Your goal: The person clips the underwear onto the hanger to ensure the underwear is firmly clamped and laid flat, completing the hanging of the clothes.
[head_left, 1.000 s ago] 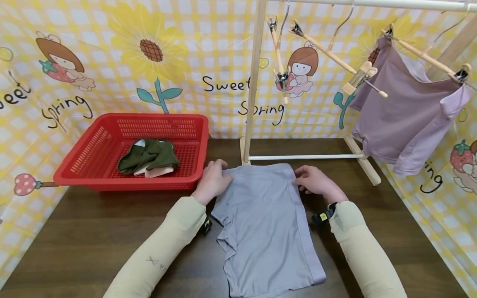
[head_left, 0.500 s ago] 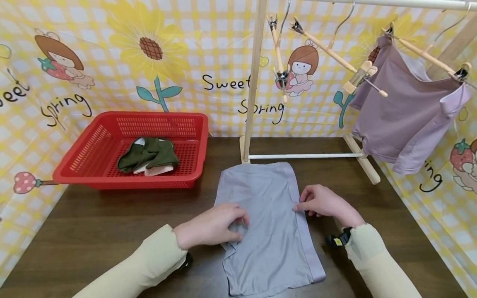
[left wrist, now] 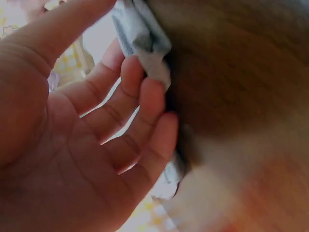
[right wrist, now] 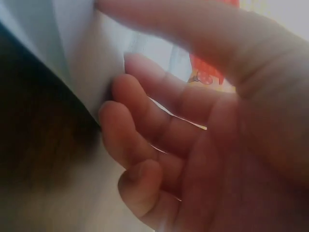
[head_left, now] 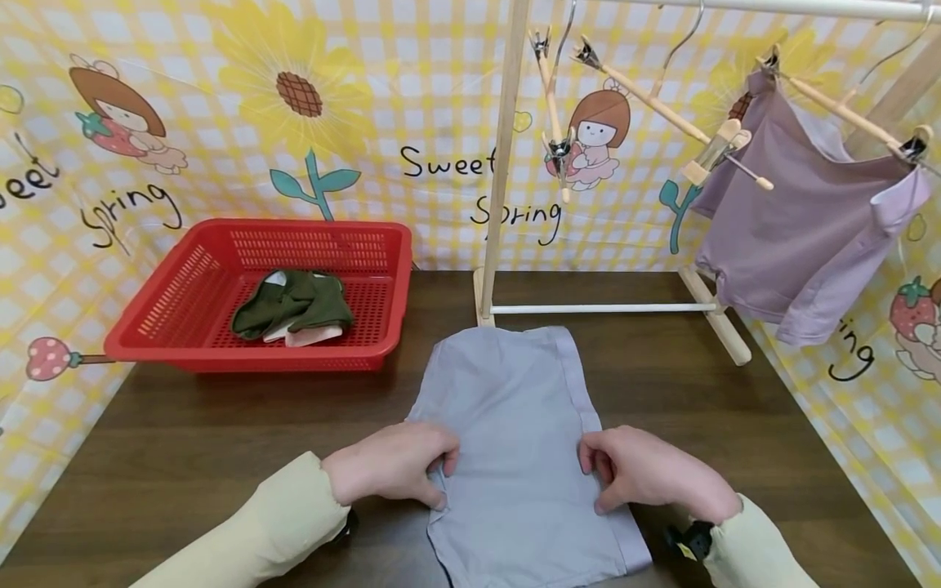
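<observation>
Smooth grey underpants lie lengthwise on the dark wooden table, their wide waistband along the right side. My left hand pinches their left edge about halfway down, thumb above. In the left wrist view, crumpled grey cloth shows at the thumb and behind the fingers. Opposite it, my right hand pinches the waistband edge between thumb and curled fingers. The right wrist view has the thumb tip on the cloth, with the other fingertips beside its edge.
A red basket with a dark green garment stands back left. Behind the underpants is a wooden rack. From it hang bare clip hangers and mauve shorts on the right.
Both hands have come down from the far end of the underpants to about their middle. The left first crossed over the cloth, then moved to its left edge. The crumpled left side lies flatter.
</observation>
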Demonstrator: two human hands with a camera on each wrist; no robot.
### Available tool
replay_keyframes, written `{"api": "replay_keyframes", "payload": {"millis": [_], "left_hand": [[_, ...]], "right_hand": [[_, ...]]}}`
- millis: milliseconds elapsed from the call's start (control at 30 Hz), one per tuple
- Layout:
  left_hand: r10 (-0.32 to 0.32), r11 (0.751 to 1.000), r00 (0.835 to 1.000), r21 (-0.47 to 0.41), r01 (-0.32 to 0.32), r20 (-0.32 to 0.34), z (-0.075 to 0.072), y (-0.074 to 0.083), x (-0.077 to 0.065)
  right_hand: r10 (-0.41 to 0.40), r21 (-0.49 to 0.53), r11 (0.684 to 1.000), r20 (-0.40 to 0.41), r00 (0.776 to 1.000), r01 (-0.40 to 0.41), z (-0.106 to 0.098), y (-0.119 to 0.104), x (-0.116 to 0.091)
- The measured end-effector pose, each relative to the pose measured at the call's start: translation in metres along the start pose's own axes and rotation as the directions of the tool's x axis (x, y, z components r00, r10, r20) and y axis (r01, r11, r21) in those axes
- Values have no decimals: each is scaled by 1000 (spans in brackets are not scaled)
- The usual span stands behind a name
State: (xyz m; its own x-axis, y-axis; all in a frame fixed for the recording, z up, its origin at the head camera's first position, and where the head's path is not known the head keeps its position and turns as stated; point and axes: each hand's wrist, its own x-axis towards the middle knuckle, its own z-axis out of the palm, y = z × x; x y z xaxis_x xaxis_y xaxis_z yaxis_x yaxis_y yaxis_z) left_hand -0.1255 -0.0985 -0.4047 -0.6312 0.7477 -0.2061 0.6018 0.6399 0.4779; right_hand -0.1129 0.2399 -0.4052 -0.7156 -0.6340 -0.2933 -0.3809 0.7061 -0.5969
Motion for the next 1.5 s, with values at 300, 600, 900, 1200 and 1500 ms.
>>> {"api": "replay_keyframes", "payload": {"millis": [300,600,900,1200,1500], "left_hand": [[7,998,999,56,-4,-43,-14,4,1],[-89,983,988,146,108,-127,-3,-4,30],[-177,967,984,187,170,21,-9,-28,33],[-45,981,998,188,52,-39,-3,-4,21],[27,960,994,276,-56,105,15,12,5]], "right_hand": [[-47,-13,999,-95,994,46,-12,-2,5],[-44,-130,992,-277,960,8,-34,20,52],[31,-165,984,-208,978,-66,-36,44,73],[-36,-202,979,-267,963,-19,-28,21,57],[-69,-259,964,-14,998,63,5,-1,21]]}}
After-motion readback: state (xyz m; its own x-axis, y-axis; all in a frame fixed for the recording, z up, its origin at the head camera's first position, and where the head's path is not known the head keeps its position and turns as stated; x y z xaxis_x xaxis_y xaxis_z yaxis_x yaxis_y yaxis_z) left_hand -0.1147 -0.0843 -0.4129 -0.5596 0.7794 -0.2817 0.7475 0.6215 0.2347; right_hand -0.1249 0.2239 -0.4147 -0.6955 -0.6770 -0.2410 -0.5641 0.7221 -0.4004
